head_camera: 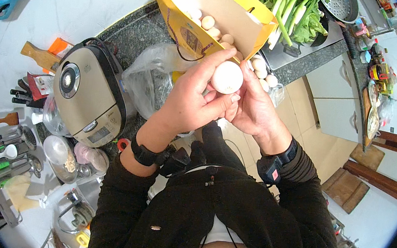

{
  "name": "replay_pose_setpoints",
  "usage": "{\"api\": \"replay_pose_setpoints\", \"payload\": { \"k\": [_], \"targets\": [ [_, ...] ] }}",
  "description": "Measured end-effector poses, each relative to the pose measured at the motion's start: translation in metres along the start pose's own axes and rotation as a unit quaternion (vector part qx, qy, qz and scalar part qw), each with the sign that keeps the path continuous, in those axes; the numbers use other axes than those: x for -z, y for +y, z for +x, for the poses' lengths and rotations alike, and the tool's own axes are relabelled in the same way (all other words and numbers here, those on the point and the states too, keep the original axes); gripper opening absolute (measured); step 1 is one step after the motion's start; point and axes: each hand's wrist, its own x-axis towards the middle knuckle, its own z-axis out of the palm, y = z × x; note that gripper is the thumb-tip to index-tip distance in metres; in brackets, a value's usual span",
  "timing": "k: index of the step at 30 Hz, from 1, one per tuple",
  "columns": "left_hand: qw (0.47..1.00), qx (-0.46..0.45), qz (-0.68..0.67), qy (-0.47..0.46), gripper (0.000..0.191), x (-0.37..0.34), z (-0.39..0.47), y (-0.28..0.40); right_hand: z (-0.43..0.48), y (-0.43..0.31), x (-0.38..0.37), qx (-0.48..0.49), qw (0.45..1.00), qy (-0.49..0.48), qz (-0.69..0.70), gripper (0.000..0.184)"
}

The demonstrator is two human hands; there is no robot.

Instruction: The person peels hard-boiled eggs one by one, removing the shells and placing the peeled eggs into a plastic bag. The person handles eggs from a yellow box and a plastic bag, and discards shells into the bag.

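Observation:
An egg (227, 77) is held up between my two hands, with the fingertips of both around it. My left hand (193, 93) grips it from the left and below, my right hand (257, 101) from the right. Just beyond them a yellow paper bag (190, 35) lies tilted, its wide mouth showing several eggs (208, 22) inside. More eggs (261, 68) sit beside the bag's right edge, by a clear plastic bag (277, 94). A second clear plastic bag (143, 74) lies crumpled on the counter, left of my left hand.
A rice cooker (91, 85) stands on the dark stone counter (132, 30) to the left. Green leafy vegetables and scallions (290, 12) lie at the back right, near a perforated steel pan (341, 7). Utensils (9, 152) hang at the lower left. Bottles (377, 71) line the far right counter.

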Motion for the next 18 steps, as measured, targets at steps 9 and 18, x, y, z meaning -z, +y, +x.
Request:
{"api": "replay_pose_setpoints", "payload": {
  "k": [9, 18],
  "targets": [
    [0.998, 0.044, -0.045, -0.025, 0.046, -0.003, 0.02, 0.009, -0.006, -0.019, -0.004, 0.013, 0.991, 0.0, -0.13, 0.045],
    [0.987, 0.106, -0.122, 0.006, 0.036, -0.007, 0.043, 0.019, -0.007, -0.031, -0.001, 0.017, 0.99, -0.014, -0.138, 0.049]
  ]
}}
